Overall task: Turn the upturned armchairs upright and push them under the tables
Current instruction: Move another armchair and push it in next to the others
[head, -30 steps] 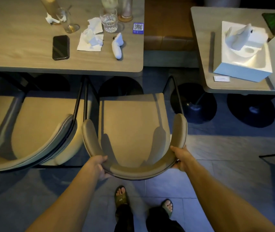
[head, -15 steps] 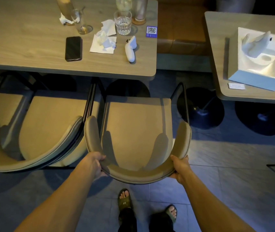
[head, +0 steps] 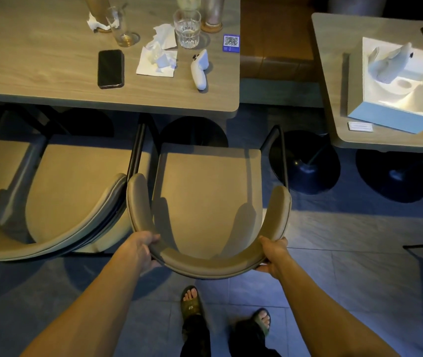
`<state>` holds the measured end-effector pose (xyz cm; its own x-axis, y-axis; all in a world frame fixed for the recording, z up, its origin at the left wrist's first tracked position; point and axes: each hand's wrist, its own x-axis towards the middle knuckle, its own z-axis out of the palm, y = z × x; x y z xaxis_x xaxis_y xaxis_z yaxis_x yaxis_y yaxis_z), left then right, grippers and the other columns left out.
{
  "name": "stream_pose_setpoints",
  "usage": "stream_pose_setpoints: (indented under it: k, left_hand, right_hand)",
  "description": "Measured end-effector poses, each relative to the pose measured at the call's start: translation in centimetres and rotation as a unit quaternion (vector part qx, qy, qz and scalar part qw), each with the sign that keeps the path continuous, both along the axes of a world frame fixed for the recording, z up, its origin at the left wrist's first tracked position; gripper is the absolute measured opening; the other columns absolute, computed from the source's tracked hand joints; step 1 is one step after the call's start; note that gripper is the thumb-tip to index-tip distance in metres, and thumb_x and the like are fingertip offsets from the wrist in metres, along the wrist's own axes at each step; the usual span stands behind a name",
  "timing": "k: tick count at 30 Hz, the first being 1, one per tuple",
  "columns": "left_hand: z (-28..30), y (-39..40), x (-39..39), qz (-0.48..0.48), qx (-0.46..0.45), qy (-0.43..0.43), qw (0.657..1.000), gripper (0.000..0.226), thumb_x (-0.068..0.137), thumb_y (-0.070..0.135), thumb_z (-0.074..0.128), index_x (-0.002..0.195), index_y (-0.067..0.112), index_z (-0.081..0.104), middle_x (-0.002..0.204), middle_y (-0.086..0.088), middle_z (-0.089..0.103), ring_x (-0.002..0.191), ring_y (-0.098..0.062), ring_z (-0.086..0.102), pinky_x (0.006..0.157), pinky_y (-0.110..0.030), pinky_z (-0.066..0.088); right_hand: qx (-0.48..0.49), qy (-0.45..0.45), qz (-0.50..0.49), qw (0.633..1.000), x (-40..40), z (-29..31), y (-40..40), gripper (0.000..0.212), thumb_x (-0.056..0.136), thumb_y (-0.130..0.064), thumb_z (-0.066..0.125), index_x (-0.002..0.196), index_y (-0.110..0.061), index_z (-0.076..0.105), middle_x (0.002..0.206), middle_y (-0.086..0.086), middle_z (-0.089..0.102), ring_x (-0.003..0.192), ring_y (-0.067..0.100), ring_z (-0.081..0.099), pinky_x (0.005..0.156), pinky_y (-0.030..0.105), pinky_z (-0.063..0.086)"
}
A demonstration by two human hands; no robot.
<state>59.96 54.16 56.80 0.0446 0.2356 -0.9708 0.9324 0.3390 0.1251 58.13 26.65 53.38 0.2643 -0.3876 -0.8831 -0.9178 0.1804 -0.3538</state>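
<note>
Nearest, the left hand (head: 140, 247) and right hand (head: 273, 253) each keep a closed grip on the curved backrest of the tan upholstered armchair (head: 206, 199), upright, its seat front just short of the wood-grain table (head: 50, 70). A crooked push could knock the neighbouring tan armchair (head: 58, 191) close beside it.

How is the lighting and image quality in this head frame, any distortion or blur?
Head view: dim, warm light on the table, bluish on the floor; hard shadows cross the armchair held by left hand and right hand; wide-angle edges bow; focus sharp.
</note>
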Motion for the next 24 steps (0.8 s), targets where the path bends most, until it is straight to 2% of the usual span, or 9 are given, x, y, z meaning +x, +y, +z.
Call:
stream_pose_setpoints:
  k: [3, 6, 8, 11, 13, 15, 18, 21, 24]
  left_hand:
    - [-1.0, 1.2, -1.0, -0.038, 0.014, -0.025, 0.999, 0.062, 0.089, 0.029, 0.067, 0.142, 0.007, 0.041, 0.136, -0.016, 0.054, 0.123, -0.035, 0.052, 0.088, -0.053, 0.048]
    - [-2.3, 3.7, -1.8, -0.145, 0.144, -0.089, 0.975, 0.097, 0.08, 0.061, 0.063, 0.152, 0.011, 0.023, 0.152, -0.013, 0.037, 0.137, -0.035, 0.038, 0.107, -0.051, 0.037]
    - [-2.0, 6.0, -1.7, -0.21, 0.27, -0.118, 0.932, 0.08, 0.086, 0.064, 0.049, 0.146, 0.013, 0.036, 0.145, -0.013, 0.045, 0.13, -0.037, 0.046, 0.101, -0.05, 0.041]
    - [-0.8, 10.0, -1.4, -0.261, 0.44, -0.172, 0.842, 0.052, 0.094, 0.049, 0.047, 0.127, 0.01, 0.055, 0.128, -0.015, 0.057, 0.118, -0.036, 0.052, 0.09, -0.047, 0.046]
    - [-0.8, 12.6, -1.6, -0.302, 0.501, -0.179, 0.791, 0.051, 0.094, 0.049, 0.047, 0.126, 0.012, 0.057, 0.127, -0.017, 0.057, 0.118, -0.036, 0.049, 0.091, -0.046, 0.045]
    - [-1.3, 15.0, -1.8, -0.366, 0.488, -0.157, 0.776, 0.061, 0.091, 0.061, 0.041, 0.132, 0.018, 0.054, 0.131, -0.013, 0.056, 0.121, -0.033, 0.048, 0.096, -0.046, 0.042]
    - [-2.9, 18.5, -1.6, -0.451, 0.371, -0.118, 0.803, 0.077, 0.083, 0.079, 0.028, 0.138, 0.028, 0.048, 0.132, -0.002, 0.06, 0.125, -0.027, 0.051, 0.109, -0.049, 0.027]
    - [-4.1, 20.1, -1.3, -0.542, 0.323, -0.076, 0.772, 0.079, 0.078, 0.084, 0.024, 0.138, 0.036, 0.046, 0.136, 0.004, 0.056, 0.128, -0.024, 0.048, 0.109, -0.052, 0.019]
    - [-4.1, 20.1, -1.2, -0.551, 0.331, -0.08, 0.762, 0.072, 0.084, 0.079, 0.025, 0.14, 0.038, 0.043, 0.141, 0.005, 0.05, 0.129, -0.023, 0.045, 0.108, -0.05, 0.02]
  right_hand:
    - [-0.116, 0.034, 0.05, 0.991, 0.4, 0.0, 1.0, 0.069, 0.093, -0.019, 0.06, 0.147, -0.009, 0.018, 0.146, 0.018, 0.039, 0.131, 0.039, 0.043, 0.102, 0.057, 0.045]
    - [-0.279, 0.044, 0.19, 0.94, 0.6, 0.3, 4.1, 0.097, 0.091, -0.023, 0.064, 0.157, -0.009, -0.007, 0.166, 0.01, -0.004, 0.152, 0.029, 0.004, 0.118, 0.05, 0.023]
    - [-0.328, 0.051, 0.298, 0.895, 0.4, 0.6, 7.2, 0.091, 0.095, -0.027, 0.056, 0.156, -0.009, -0.008, 0.165, 0.01, -0.016, 0.152, 0.03, -0.012, 0.12, 0.051, 0.01]
    - [-0.254, 0.026, 0.43, 0.866, 0.9, -0.3, 12.3, 0.075, 0.097, -0.039, 0.044, 0.158, -0.014, 0.008, 0.167, 0.004, 0.002, 0.153, 0.028, -0.003, 0.12, 0.055, 0.002]
    - [-0.128, -0.017, 0.444, 0.887, 1.2, -0.8, 16.1, 0.079, 0.089, -0.055, 0.045, 0.155, -0.018, 0.022, 0.161, 0.005, 0.027, 0.148, 0.03, 0.024, 0.12, 0.051, 0.019]
    - [-0.008, -0.079, 0.441, 0.894, 1.3, -0.6, 20.1, 0.093, 0.081, -0.068, 0.051, 0.153, -0.016, 0.025, 0.154, 0.005, 0.039, 0.139, 0.03, 0.041, 0.116, 0.044, 0.032]
    - [0.075, -0.089, 0.471, 0.875, 1.4, -0.2, 24.4, 0.103, 0.08, -0.066, 0.058, 0.158, -0.018, 0.011, 0.159, 0.006, 0.031, 0.142, 0.029, 0.038, 0.115, 0.04, 0.034]
    - [0.043, -0.047, 0.52, 0.852, 2.0, -1.4, 26.3, 0.089, 0.094, -0.051, 0.052, 0.158, -0.023, -0.004, 0.162, 0.007, 0.023, 0.142, 0.033, 0.035, 0.114, 0.042, 0.034]
    - [0.02, -0.033, 0.538, 0.842, 2.1, -2.3, 26.7, 0.087, 0.095, -0.054, 0.047, 0.157, -0.027, -0.007, 0.161, 0.009, 0.026, 0.142, 0.035, 0.035, 0.114, 0.049, 0.033]
